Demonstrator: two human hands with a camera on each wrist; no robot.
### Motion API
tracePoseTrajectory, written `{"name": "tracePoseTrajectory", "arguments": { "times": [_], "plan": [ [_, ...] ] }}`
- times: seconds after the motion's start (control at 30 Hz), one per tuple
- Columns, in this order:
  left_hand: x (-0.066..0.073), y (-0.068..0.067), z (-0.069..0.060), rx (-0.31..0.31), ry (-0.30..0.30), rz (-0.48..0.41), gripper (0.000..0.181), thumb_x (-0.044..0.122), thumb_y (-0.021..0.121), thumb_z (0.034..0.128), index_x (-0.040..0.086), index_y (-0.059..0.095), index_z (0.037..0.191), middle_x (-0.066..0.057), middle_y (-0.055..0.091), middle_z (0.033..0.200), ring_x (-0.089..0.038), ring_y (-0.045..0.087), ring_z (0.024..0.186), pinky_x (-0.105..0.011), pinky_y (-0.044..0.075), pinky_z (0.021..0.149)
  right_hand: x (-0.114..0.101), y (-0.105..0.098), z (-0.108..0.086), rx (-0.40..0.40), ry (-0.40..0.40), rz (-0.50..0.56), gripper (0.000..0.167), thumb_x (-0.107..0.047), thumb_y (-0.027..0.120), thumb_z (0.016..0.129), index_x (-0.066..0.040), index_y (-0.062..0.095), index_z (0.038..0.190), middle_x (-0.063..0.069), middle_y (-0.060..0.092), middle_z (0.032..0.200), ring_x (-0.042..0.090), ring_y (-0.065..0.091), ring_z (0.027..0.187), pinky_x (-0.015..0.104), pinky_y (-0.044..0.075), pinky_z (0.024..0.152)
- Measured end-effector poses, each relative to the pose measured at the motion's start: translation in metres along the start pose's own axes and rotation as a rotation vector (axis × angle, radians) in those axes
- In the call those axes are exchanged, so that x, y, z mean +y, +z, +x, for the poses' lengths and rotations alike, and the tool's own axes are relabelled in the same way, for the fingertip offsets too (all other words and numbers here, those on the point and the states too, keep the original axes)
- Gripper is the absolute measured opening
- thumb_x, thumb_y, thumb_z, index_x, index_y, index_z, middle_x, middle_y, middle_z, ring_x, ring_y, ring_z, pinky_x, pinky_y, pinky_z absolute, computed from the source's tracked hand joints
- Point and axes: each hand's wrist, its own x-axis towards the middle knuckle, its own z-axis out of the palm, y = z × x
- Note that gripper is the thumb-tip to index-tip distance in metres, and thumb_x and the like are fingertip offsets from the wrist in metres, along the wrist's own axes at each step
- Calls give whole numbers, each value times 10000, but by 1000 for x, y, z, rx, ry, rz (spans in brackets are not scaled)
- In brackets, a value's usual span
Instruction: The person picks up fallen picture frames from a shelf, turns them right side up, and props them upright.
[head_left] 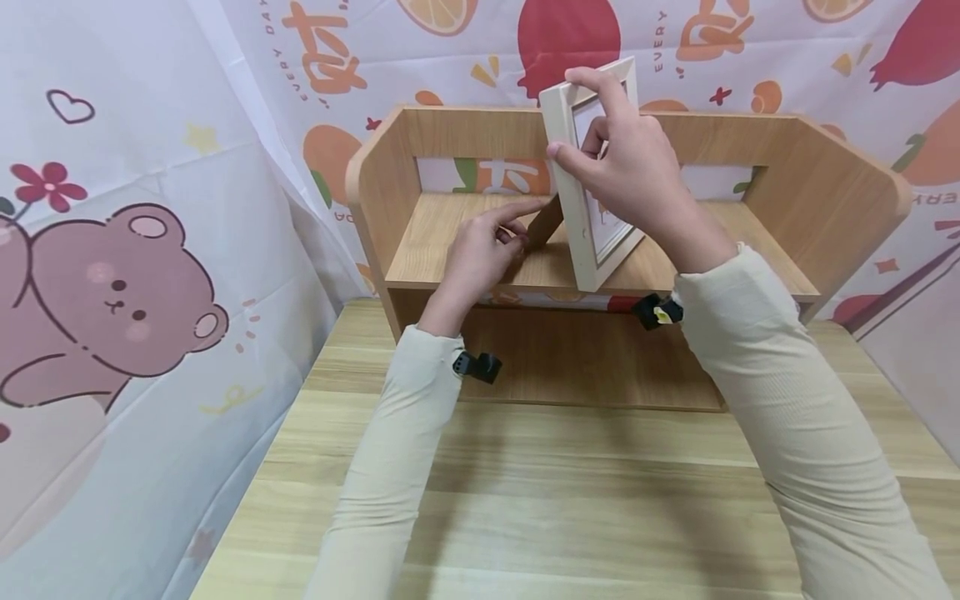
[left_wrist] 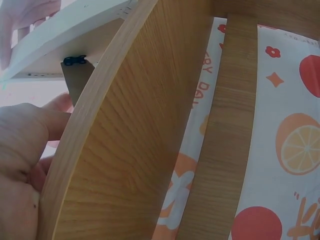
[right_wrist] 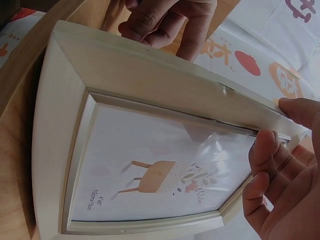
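A cream wooden picture frame (head_left: 577, 237) stands tilted on the upper board of a small wooden shelf. My right hand (head_left: 637, 167) grips its upper part, thumb on the near side edge and index finger over the top. With its fingertips, my left hand (head_left: 480, 250) pinches the brown back stand (head_left: 544, 225), which is swung out behind the frame. A dark hinge (left_wrist: 75, 60) joins stand and backing in the left wrist view, where the shelf board partly hides the fingers. The right wrist view shows a printed sheet (right_wrist: 155, 175) behind the frame's clear front.
The two-level shelf (head_left: 480, 133) has raised side panels and a slotted back. It stands on a light wood table (head_left: 570, 500). A fruit-print cloth (head_left: 465, 58) hangs behind, and a bear-print cloth (head_left: 135, 292) hangs at the left.
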Motion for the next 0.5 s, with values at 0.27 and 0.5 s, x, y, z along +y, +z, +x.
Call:
{"name": "tracePoseTrajectory", "arguments": {
  "times": [0.27, 0.5],
  "plan": [
    [-3, -2, -5, 4, 39, 30, 475, 169, 673, 902, 287, 570, 1351, -42, 656, 1144, -182, 583, 1071, -339, 495, 854, 1, -1, -1, -24, -11, 10, 644, -376, 611, 924, -283, 310, 1485, -7, 526, 669, 140, 465, 595, 269, 382, 598],
    [1, 0, -15, 51, 172, 168, 516, 384, 720, 854, 268, 580, 1337, -24, 533, 1336, -269, 380, 1248, -461, 228, 1039, 0, -3, 0, -45, -10, 8, 666, -375, 614, 922, -319, 281, 1496, -2, 527, 698, 155, 476, 628, 280, 386, 604]
  ]
}}
